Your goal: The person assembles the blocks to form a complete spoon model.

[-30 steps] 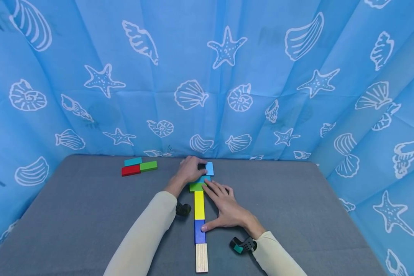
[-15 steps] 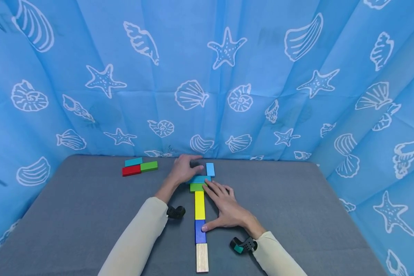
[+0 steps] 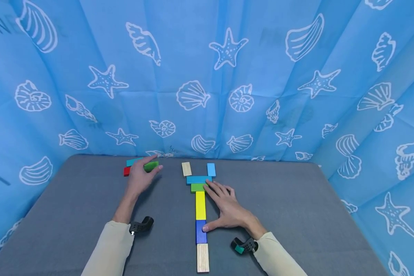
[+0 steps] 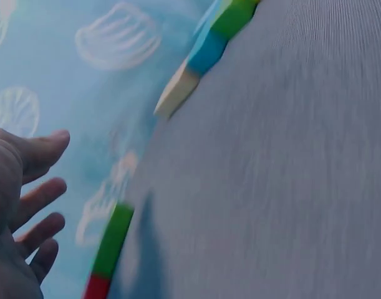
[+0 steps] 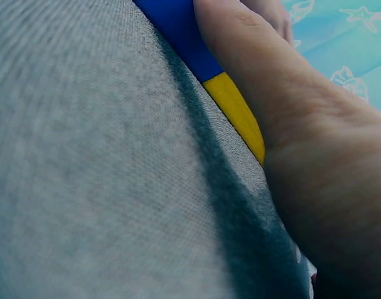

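A line of flat blocks runs up the grey table (image 3: 279, 214): wood (image 3: 202, 262), dark blue (image 3: 201, 232), yellow (image 3: 200, 205), green (image 3: 197, 188), then a teal crossbar (image 3: 199, 179). A light blue block (image 3: 211, 169) and a small wooden block (image 3: 186, 168) stand above the bar's ends. My right hand (image 3: 227, 209) lies flat beside the line, fingertips at the green block and thumb (image 5: 259, 81) against the dark blue block (image 5: 178, 31). My left hand (image 3: 140, 177) hovers with loose fingers over a second green block (image 3: 151, 166), holding nothing. A red block (image 3: 126, 171) and a teal block (image 3: 132, 161) lie beside it. The left wrist view shows spread fingers (image 4: 34, 193) near the green block (image 4: 112, 240).
A blue curtain (image 3: 207, 76) printed with shells and starfish closes in the table at the back and both sides. Black camera mounts sit at my left wrist (image 3: 141, 225) and right wrist (image 3: 243, 245). Bare grey surface lies to the right of the block line.
My left hand left the top of the block line, uncovering the small wooden block, and moved left to the red, green and teal group. The right hand stayed put.
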The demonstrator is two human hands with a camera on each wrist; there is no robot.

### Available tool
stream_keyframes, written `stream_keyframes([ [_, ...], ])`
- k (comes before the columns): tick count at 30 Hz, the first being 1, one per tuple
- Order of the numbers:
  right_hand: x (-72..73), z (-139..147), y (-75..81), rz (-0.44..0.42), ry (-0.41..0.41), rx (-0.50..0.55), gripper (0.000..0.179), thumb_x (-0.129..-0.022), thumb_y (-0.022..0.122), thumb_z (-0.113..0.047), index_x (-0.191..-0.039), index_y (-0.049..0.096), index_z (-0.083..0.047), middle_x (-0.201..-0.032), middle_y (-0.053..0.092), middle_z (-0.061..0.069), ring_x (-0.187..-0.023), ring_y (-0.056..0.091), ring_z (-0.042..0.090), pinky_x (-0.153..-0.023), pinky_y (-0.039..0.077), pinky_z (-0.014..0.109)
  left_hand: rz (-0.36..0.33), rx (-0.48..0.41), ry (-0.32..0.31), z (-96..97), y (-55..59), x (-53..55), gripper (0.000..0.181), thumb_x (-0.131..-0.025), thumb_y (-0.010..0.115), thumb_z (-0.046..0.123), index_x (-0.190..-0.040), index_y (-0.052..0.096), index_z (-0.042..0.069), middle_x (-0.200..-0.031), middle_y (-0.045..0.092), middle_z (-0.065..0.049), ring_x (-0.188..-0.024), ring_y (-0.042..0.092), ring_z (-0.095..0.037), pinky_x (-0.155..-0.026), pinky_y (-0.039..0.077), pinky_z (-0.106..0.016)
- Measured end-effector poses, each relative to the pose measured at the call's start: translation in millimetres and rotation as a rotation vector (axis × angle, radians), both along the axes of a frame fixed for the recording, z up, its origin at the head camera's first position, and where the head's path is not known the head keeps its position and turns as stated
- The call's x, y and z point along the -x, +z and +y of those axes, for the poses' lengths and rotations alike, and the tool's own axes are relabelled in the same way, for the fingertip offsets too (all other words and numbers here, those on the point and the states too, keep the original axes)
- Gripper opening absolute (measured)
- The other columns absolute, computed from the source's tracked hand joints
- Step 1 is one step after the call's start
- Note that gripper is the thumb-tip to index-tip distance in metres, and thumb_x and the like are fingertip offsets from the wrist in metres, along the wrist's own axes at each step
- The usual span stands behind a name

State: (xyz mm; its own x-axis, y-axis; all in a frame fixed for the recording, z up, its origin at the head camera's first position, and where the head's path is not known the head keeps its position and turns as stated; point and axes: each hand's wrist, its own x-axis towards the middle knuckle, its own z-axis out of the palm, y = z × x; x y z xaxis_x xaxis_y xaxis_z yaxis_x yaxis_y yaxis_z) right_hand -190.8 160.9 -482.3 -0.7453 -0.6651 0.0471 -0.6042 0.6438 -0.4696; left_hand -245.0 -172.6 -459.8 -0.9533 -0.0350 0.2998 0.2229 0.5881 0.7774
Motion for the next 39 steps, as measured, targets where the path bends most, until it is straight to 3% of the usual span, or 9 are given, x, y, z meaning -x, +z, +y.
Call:
stream_keyframes([
  [4,0.4,0.1,-0.6,0.005,0.009,0.004,0.123,-0.071,0.079,-0.070,-0.163,0.021,-0.014,-0.170,0.011,0.007,-0.153,0.012,0.034,-0.112,0.012,0.064,0.038,0.004,0.141,-28.3,-7.9,-8.4,0.047,-0.092,0.076,0.011,-0.135,0.062,-0.003,-0.137,0.058,-0.027,-0.130,0.048,-0.045,-0.109,0.032,-0.059],
  [8,0.5,1.2,-2.3,0.015,0.013,0.007,0.124,-0.071,0.079,-0.071,-0.163,0.020,-0.014,-0.170,0.011,0.007,-0.153,0.013,0.034,-0.112,0.013,0.063,-0.007,-0.052,0.240,-47.0,-17.1,-13.5,0.048,-0.092,0.075,0.007,-0.136,0.061,-0.004,-0.141,0.052,-0.028,-0.133,0.043,-0.045,-0.111,0.031,-0.058],
  [12,0.0,1.6,-2.7,0.026,0.016,0.018,0.124,-0.071,0.079,-0.071,-0.163,0.020,-0.013,-0.170,0.012,0.008,-0.152,0.013,0.035,-0.111,0.013,0.064,-0.078,-0.061,0.268,-55.7,-22.8,-16.3,0.048,-0.094,0.072,0.007,-0.138,0.058,-0.005,-0.143,0.048,-0.030,-0.133,0.043,-0.046,-0.111,0.033,-0.059],
  [20,-1.4,1.4,-3.0,0.005,0.006,0.012,0.123,-0.071,0.079,-0.071,-0.163,0.020,-0.015,-0.170,0.011,0.006,-0.153,0.012,0.034,-0.112,0.013,0.063,-0.179,0.026,0.285,-59.0,-25.7,-19.5,0.046,-0.097,0.067,0.006,-0.140,0.057,-0.005,-0.142,0.045,-0.031,-0.131,0.041,-0.048,-0.108,0.033,-0.062],
  [26,-0.5,1.4,-2.8,0.002,0.008,0.013,0.123,-0.071,0.080,-0.069,-0.164,0.019,-0.015,-0.170,0.011,0.006,-0.153,0.012,0.034,-0.112,0.012,0.063,-0.197,0.032,0.257,-61.2,-22.1,-22.0,0.041,-0.097,0.066,0.005,-0.137,0.060,-0.005,-0.137,0.047,-0.030,-0.120,0.046,-0.045,-0.101,0.041,-0.061],
  [31,-0.1,1.6,-2.0,0.012,0.016,0.030,0.123,-0.071,0.080,-0.069,-0.163,0.021,-0.013,-0.170,0.012,0.008,-0.152,0.013,0.035,-0.110,0.013,0.063,-0.151,0.037,0.191,-55.8,-9.7,-21.9,0.038,-0.096,0.069,0.008,-0.132,0.064,-0.004,-0.130,0.053,-0.028,-0.114,0.051,-0.043,-0.098,0.042,-0.059],
  [35,0.8,1.3,-2.3,0.019,0.015,0.021,0.123,-0.071,0.079,-0.070,-0.163,0.021,-0.013,-0.170,0.012,0.008,-0.152,0.013,0.035,-0.110,0.013,0.063,-0.110,0.005,0.104,-38.2,6.7,-20.5,0.039,-0.096,0.071,0.008,-0.132,0.064,-0.005,-0.128,0.054,-0.027,-0.113,0.055,-0.043,-0.098,0.044,-0.058],
  [39,1.8,0.8,-2.7,0.017,0.008,0.007,0.123,-0.071,0.079,-0.071,-0.163,0.020,-0.014,-0.170,0.011,0.007,-0.153,0.013,0.035,-0.111,0.013,0.064,-0.092,-0.041,0.033,-8.6,17.4,-16.3,0.039,-0.094,0.072,0.007,-0.131,0.065,-0.004,-0.127,0.055,-0.025,-0.113,0.056,-0.042,-0.098,0.046,-0.056],
])
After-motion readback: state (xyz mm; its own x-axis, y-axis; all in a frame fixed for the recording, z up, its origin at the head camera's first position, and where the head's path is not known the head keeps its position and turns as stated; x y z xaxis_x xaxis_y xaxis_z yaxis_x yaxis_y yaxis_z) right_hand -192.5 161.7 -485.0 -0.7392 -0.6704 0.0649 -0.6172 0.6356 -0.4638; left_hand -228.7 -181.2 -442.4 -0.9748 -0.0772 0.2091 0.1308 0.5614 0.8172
